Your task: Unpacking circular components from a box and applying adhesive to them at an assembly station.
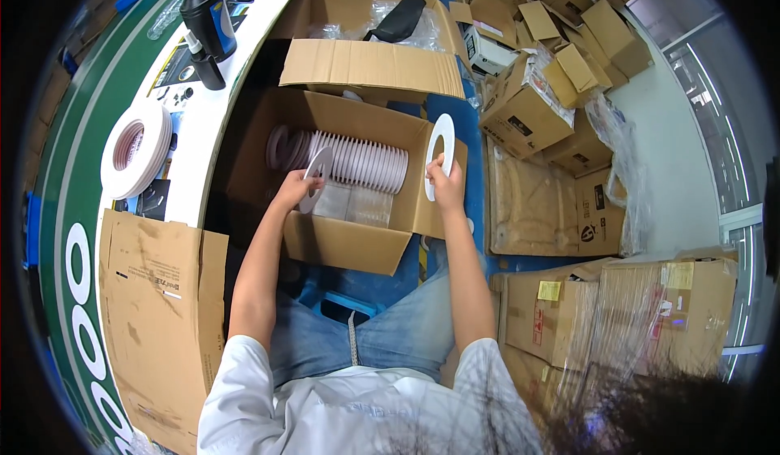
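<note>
A flat white ring (324,162) is pinched in my left hand (299,188), tilted over the near left part of an open cardboard box (349,242). My right hand (444,184) grips another white ring (448,127) by its lower edge. That ring stands nearly upright above the box's right flap (431,211). Inside the box a row of similar white rings (370,158) stands on edge, side by side. Clear plastic wrap (357,203) lies in the box in front of the row.
A stack of white rings (111,162) sits on the white table (236,89) at left, near a black bottle (207,16). White rings lie along the green surface (53,171) beyond. Another open box (366,61) stands ahead; cartons (528,114) are piled at right.
</note>
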`<state>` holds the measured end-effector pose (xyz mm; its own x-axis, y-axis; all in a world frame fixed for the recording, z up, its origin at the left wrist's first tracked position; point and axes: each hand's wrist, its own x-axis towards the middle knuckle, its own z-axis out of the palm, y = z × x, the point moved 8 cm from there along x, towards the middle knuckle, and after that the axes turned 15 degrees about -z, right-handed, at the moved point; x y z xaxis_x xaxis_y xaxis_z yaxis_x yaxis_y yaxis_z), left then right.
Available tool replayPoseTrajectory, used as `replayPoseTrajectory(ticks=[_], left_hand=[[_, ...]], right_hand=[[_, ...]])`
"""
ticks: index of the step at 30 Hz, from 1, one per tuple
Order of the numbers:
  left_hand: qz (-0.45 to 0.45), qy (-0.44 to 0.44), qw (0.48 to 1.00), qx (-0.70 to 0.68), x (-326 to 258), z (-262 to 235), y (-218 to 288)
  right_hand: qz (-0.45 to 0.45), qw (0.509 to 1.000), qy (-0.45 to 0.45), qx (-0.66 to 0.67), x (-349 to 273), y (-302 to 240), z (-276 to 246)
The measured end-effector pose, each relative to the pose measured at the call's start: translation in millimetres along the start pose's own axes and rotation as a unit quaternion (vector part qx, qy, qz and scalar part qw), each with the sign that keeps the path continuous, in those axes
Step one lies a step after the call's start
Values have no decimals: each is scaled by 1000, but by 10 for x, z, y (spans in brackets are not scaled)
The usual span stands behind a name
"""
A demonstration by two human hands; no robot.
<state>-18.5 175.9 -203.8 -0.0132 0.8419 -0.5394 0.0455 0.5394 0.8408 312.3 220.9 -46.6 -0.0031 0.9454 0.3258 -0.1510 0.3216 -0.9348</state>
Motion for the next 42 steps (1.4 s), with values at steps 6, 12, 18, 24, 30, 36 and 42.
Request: replayPoseTrajectory(ticks=[6, 12, 18, 24, 30, 36, 42], left_hand=[[-36, 42, 998, -16, 159, -46, -449], [26, 93, 995, -22, 41, 72, 32], [106, 177, 967, 150, -84, -13, 594], [151, 134, 944, 260, -86, 414, 1167], [111, 167, 942, 269, 9, 110, 980], [128, 184, 929, 293, 108, 67, 1023], [140, 175, 949, 223, 128, 185, 1053]], right_hand=[[15, 1000, 1, -19, -75, 148, -92], [-87, 985, -46, -144, -70, 55, -147], [-265, 881, 75, -385, 169, -1192, 177], [-81, 853, -358, -372, -10, 307, 1048], [-230, 954, 73, -177, 191, -302, 650], [-239, 948, -66, -201, 170, 42, 836], [-71, 828, -375, -411, 12, 398, 1243]])
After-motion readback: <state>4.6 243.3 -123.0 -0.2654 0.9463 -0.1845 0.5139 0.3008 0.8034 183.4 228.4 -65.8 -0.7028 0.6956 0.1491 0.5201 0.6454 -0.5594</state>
